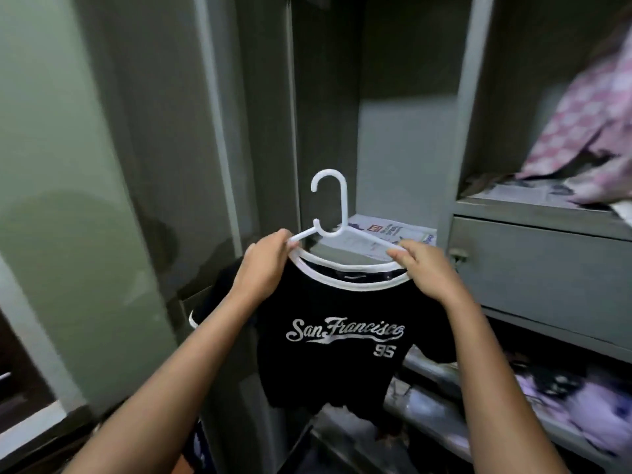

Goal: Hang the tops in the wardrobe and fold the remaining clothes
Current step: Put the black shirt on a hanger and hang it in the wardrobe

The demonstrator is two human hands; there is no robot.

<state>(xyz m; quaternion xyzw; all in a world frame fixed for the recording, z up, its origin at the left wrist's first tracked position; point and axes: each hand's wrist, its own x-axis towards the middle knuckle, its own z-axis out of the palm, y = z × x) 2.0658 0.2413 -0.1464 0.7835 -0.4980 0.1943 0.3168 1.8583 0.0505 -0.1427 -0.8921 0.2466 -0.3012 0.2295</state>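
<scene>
Gripping the white hanger (331, 213) at both shoulders, your left hand (265, 265) and right hand (427, 268) hold the black San Francisco T-shirt (342, 333) at 12 o'clock before the open wardrobe (393, 138).

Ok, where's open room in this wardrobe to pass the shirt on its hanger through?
The tall left compartment is open above the newspaper lining its floor, between the side wall and the centre post. It is crowded on the right: pink checked cloth fills the upper shelf and purple clothes the lower.
</scene>
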